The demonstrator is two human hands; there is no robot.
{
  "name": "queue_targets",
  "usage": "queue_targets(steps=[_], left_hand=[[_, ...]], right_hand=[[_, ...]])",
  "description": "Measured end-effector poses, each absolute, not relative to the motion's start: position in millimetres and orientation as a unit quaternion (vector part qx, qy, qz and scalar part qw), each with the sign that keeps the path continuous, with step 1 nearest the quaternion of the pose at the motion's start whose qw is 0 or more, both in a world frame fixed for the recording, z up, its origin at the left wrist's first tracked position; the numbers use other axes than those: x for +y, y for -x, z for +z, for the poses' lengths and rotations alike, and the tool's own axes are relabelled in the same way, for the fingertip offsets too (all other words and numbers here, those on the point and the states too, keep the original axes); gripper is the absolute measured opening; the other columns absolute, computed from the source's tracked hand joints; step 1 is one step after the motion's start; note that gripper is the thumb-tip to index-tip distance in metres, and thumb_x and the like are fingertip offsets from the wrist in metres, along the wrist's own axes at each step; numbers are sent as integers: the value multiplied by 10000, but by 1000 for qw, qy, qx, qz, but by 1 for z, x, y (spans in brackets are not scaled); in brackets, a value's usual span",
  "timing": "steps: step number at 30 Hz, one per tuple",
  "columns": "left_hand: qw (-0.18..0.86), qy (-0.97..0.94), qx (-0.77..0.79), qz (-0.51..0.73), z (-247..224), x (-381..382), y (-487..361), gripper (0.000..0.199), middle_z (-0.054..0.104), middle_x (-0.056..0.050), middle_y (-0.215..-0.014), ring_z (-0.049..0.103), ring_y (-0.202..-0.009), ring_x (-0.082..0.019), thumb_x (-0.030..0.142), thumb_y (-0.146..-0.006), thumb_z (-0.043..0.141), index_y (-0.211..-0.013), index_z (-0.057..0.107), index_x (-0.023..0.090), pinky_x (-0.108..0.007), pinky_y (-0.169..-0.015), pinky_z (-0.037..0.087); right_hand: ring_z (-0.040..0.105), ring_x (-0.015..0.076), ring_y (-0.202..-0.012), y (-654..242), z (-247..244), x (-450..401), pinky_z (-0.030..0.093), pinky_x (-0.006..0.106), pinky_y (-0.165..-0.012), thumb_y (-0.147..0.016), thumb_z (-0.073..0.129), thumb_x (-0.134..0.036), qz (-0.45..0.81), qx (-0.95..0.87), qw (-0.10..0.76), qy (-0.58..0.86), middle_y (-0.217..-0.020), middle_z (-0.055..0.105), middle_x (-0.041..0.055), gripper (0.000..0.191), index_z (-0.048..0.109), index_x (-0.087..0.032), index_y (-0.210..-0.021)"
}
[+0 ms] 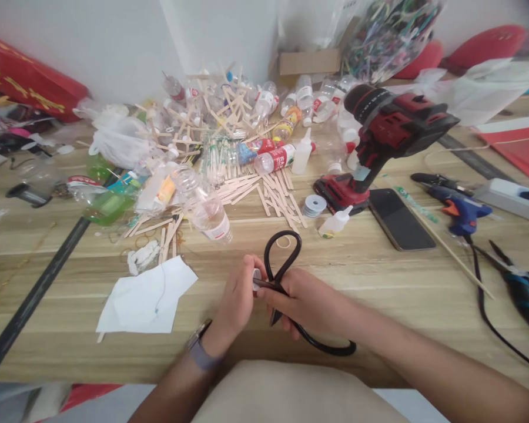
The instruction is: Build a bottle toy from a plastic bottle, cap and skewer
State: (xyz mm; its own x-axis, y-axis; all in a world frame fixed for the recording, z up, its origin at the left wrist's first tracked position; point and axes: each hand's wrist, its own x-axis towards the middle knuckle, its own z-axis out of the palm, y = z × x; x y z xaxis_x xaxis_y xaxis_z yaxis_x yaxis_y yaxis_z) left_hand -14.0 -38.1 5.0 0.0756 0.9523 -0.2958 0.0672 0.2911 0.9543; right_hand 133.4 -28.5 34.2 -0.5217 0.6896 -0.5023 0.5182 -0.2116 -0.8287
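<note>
My left hand [239,294] is closed around a small white bottle cap [256,278], held just above the front of the table. Black-handled scissors [286,247] are gripped in my right hand [306,296] near their pivot, with the handles spread wide apart. One blade points left and its tip touches the cap; whether it goes into the cap I cannot tell. The other blade points down toward my body. A watch with a grey band sits on my left wrist.
Wooden sticks [273,194] and plastic bottles [209,217] heap up behind my hands. A red cordless drill [379,141], phone [401,218], glue gun [461,208] and pliers [518,282] lie to the right. White paper [145,299] rests at left.
</note>
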Motion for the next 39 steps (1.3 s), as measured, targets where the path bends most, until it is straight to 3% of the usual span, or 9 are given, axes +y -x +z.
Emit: queue_targets(steps=[6, 9, 12, 16, 20, 24, 28, 39], left_hand=[[555, -438, 569, 421, 2, -38, 15, 525, 449, 37, -544, 396, -484, -104, 598, -910, 324, -693, 565, 185, -227, -457, 278], [576, -427, 559, 416, -2, -37, 16, 530, 419, 46, -532, 334, -452, -93, 612, -901, 329, -722, 579, 181, -226, -438, 241], [597, -409, 548, 420, -5, -36, 16, 422, 418, 43, -565, 312, -473, -93, 522, -896, 401, -727, 576, 177, -218, -442, 238], [603, -421, 535, 415, -9, -35, 17, 305, 393, 45, -566, 300, -488, -96, 372, -868, 395, -682, 539, 179, -213, -459, 253], [569, -447, 560, 404, -10, -35, 17, 315, 418, 37, -557, 347, -495, -107, 339, -876, 359, -665, 535, 183, -218, -465, 272], [520, -481, 583, 398, -2, -37, 16, 343, 530, 5, -617, 459, -569, -136, 316, -907, 345, -684, 573, 190, -237, -523, 345], [473, -512, 593, 403, 6, -38, 17, 366, 534, -1, -611, 487, -612, -160, 304, -929, 336, -675, 580, 204, -259, -600, 378], [396, -572, 568, 440, 1, -41, 20, 427, 599, -26, -713, 494, -633, -173, 407, -971, 272, -789, 609, 219, -277, -648, 393]], right_hand=[[573, 107, -425, -132, 50, -28, 359, 213, -460, -930, 473, -286, 437, -753, 73, 486, -593, 676, -1, 244, 624, -170, -777], [638, 171, -553, -132, 51, -27, 349, 239, -489, -928, 492, -282, 316, -814, 35, 486, -689, 707, 52, 217, 650, -150, -858], [669, 241, -644, -133, 48, -27, 352, 271, -507, -936, 476, -314, 206, -852, -8, 481, -767, 718, 113, 271, 669, -132, -884], [677, 246, -660, -133, 46, -27, 366, 273, -513, -946, 455, -302, 183, -859, -49, 476, -767, 721, 112, 289, 682, -144, -865], [685, 249, -684, -133, 46, -26, 400, 274, -533, -935, 471, -294, 253, -835, -31, 487, -783, 731, 116, 283, 676, -139, -818], [596, 145, -436, -135, 41, -27, 409, 230, -455, -936, 446, -375, 506, -706, 49, 493, -475, 605, -1, 393, 593, -180, -628], [536, 95, -348, -136, 35, -28, 399, 199, -389, -912, 462, -474, 690, -547, 67, 470, -441, 567, -36, 451, 525, -185, -573], [514, 86, -282, -130, 25, -31, 358, 192, -349, -821, 534, -579, 836, -389, 130, 366, -392, 578, -40, 494, 612, -145, -600]])
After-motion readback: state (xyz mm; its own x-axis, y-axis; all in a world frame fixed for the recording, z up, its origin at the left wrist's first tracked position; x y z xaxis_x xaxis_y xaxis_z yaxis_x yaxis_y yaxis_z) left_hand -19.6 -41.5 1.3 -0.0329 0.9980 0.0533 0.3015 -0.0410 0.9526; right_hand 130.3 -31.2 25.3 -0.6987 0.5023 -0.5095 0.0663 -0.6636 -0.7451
